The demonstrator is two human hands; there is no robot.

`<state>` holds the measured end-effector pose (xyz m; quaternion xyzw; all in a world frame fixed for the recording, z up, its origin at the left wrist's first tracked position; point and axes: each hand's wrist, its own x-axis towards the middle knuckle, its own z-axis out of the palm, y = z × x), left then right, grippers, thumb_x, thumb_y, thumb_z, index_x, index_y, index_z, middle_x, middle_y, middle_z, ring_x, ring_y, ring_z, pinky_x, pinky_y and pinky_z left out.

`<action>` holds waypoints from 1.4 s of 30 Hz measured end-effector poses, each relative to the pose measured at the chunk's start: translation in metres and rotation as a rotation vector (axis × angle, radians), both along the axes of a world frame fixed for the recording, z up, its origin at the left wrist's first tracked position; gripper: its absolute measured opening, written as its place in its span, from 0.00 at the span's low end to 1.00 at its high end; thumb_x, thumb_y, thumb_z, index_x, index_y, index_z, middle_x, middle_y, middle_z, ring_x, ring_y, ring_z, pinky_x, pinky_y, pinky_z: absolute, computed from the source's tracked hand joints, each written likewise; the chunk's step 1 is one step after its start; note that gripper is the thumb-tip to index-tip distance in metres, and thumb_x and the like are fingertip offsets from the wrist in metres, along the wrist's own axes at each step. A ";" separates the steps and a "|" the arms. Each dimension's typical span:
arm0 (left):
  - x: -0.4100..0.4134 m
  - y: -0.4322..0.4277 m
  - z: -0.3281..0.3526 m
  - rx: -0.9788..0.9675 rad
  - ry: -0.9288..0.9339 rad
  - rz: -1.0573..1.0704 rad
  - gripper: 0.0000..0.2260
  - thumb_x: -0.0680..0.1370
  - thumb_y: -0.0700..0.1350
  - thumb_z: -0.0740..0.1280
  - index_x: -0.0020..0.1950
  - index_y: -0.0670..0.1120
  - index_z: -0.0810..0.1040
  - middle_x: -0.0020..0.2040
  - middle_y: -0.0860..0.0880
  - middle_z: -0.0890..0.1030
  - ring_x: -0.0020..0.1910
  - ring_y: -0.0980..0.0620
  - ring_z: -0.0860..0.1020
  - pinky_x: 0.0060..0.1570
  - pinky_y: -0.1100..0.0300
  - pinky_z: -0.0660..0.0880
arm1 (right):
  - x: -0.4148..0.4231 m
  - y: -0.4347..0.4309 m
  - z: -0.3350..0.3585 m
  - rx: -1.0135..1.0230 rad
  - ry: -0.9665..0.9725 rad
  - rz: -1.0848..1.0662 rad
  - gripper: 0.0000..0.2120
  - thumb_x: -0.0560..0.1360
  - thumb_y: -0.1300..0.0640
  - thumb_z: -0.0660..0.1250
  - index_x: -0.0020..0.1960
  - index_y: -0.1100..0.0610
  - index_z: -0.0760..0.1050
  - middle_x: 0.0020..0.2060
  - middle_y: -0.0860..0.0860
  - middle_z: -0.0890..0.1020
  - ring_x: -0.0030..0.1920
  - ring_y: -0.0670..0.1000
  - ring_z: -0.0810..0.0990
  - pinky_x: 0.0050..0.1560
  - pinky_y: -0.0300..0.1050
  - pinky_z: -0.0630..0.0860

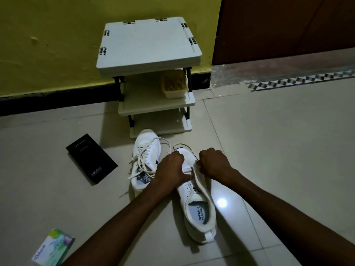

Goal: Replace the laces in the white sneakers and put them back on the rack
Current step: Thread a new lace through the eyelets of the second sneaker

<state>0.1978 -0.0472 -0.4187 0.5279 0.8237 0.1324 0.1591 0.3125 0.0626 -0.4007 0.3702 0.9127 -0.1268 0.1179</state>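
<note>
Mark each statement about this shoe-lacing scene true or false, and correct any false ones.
1. The left hand and the right hand both grip the nearer sneaker. True.
2. The farther sneaker stands on the bottom shelf of the rack. False: it lies on the floor in front of the rack, its laces loose.
3. A black box lies on the floor to the left of the sneakers. True.
4. A container sits on the rack's top shelf. False: it sits on the middle shelf.
</note>
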 end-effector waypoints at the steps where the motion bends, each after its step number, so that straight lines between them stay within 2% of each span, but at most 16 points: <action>1: 0.000 0.000 0.000 0.006 -0.002 -0.001 0.24 0.70 0.55 0.74 0.60 0.43 0.75 0.60 0.45 0.75 0.59 0.45 0.74 0.53 0.54 0.68 | 0.001 0.003 0.003 0.008 -0.001 0.004 0.13 0.79 0.53 0.62 0.57 0.61 0.73 0.55 0.59 0.76 0.55 0.62 0.77 0.47 0.46 0.69; 5: 0.000 -0.001 -0.001 0.024 -0.003 0.001 0.24 0.70 0.55 0.73 0.61 0.44 0.75 0.61 0.47 0.75 0.60 0.47 0.73 0.53 0.57 0.67 | 0.009 0.013 0.010 0.025 0.014 -0.029 0.12 0.78 0.53 0.63 0.53 0.62 0.74 0.52 0.60 0.78 0.54 0.62 0.78 0.47 0.46 0.69; 12: 0.002 -0.002 -0.003 0.019 0.011 -0.018 0.23 0.71 0.55 0.73 0.59 0.43 0.75 0.59 0.46 0.75 0.59 0.46 0.73 0.54 0.54 0.69 | 0.013 0.008 0.023 0.085 0.029 -0.088 0.09 0.77 0.58 0.64 0.54 0.62 0.75 0.52 0.57 0.77 0.55 0.61 0.77 0.45 0.44 0.68; 15: 0.003 -0.003 -0.005 0.020 0.039 -0.021 0.23 0.71 0.55 0.72 0.59 0.43 0.75 0.59 0.46 0.75 0.59 0.46 0.73 0.53 0.55 0.69 | 0.016 0.008 0.029 0.060 0.021 -0.083 0.09 0.78 0.57 0.64 0.54 0.62 0.74 0.51 0.57 0.77 0.54 0.61 0.77 0.46 0.45 0.69; 18: -0.001 0.000 -0.002 -0.010 0.015 -0.022 0.24 0.71 0.57 0.73 0.60 0.44 0.76 0.61 0.47 0.75 0.60 0.47 0.73 0.55 0.56 0.68 | 0.016 0.014 0.035 -0.028 0.054 -0.091 0.08 0.77 0.57 0.65 0.46 0.63 0.75 0.48 0.58 0.81 0.46 0.60 0.79 0.42 0.44 0.71; 21: -0.011 0.005 0.013 0.053 -0.123 0.089 0.18 0.72 0.56 0.74 0.55 0.46 0.81 0.54 0.49 0.80 0.55 0.50 0.77 0.51 0.59 0.70 | 0.015 0.029 0.054 -0.311 0.243 -0.151 0.05 0.75 0.66 0.66 0.46 0.64 0.81 0.42 0.59 0.85 0.42 0.57 0.84 0.46 0.47 0.81; 24: -0.022 0.011 0.041 0.335 -0.393 0.279 0.06 0.76 0.46 0.71 0.46 0.46 0.86 0.43 0.50 0.85 0.43 0.56 0.81 0.44 0.63 0.75 | 0.013 0.031 0.088 -0.597 0.536 -0.239 0.06 0.75 0.74 0.63 0.44 0.71 0.79 0.40 0.63 0.84 0.39 0.57 0.85 0.43 0.44 0.83; 26: -0.030 0.015 0.070 0.491 -0.610 0.359 0.04 0.77 0.41 0.69 0.45 0.46 0.85 0.39 0.48 0.85 0.37 0.55 0.81 0.40 0.64 0.76 | 0.008 0.030 0.114 -0.641 0.674 -0.210 0.06 0.76 0.71 0.64 0.45 0.72 0.79 0.38 0.62 0.84 0.37 0.56 0.86 0.41 0.45 0.83; 29: -0.040 0.021 0.127 0.702 -0.895 0.423 0.07 0.77 0.34 0.68 0.50 0.44 0.81 0.39 0.45 0.84 0.35 0.51 0.80 0.36 0.63 0.78 | -0.009 0.027 0.159 -0.529 0.820 -0.118 0.07 0.78 0.60 0.67 0.48 0.61 0.83 0.36 0.54 0.85 0.34 0.47 0.84 0.34 0.39 0.78; 31: -0.048 0.025 0.172 0.814 -0.918 0.403 0.09 0.77 0.33 0.68 0.54 0.44 0.80 0.41 0.44 0.85 0.36 0.50 0.82 0.37 0.63 0.79 | -0.022 0.030 0.198 -0.377 0.916 -0.086 0.07 0.77 0.54 0.68 0.48 0.53 0.85 0.38 0.47 0.85 0.34 0.39 0.80 0.33 0.35 0.73; 33: -0.054 0.028 0.219 0.916 -0.855 0.359 0.09 0.77 0.33 0.67 0.55 0.43 0.80 0.45 0.43 0.84 0.37 0.48 0.83 0.37 0.61 0.80 | -0.033 0.033 0.241 -0.355 1.038 -0.087 0.06 0.76 0.53 0.69 0.47 0.50 0.85 0.42 0.42 0.85 0.38 0.38 0.80 0.35 0.35 0.72; 38: -0.063 0.035 0.324 1.106 -0.757 0.266 0.06 0.79 0.33 0.66 0.53 0.41 0.78 0.43 0.42 0.82 0.35 0.46 0.83 0.36 0.57 0.81 | -0.049 0.033 0.344 -0.537 1.343 -0.134 0.05 0.75 0.58 0.70 0.47 0.55 0.85 0.42 0.55 0.85 0.40 0.48 0.79 0.37 0.38 0.75; 42: -0.061 0.034 0.381 1.173 -0.814 0.232 0.04 0.77 0.36 0.68 0.52 0.39 0.80 0.41 0.42 0.83 0.36 0.50 0.83 0.38 0.62 0.80 | -0.053 0.026 0.398 -0.514 1.445 -0.099 0.05 0.73 0.57 0.73 0.44 0.58 0.85 0.38 0.54 0.86 0.38 0.48 0.80 0.36 0.37 0.75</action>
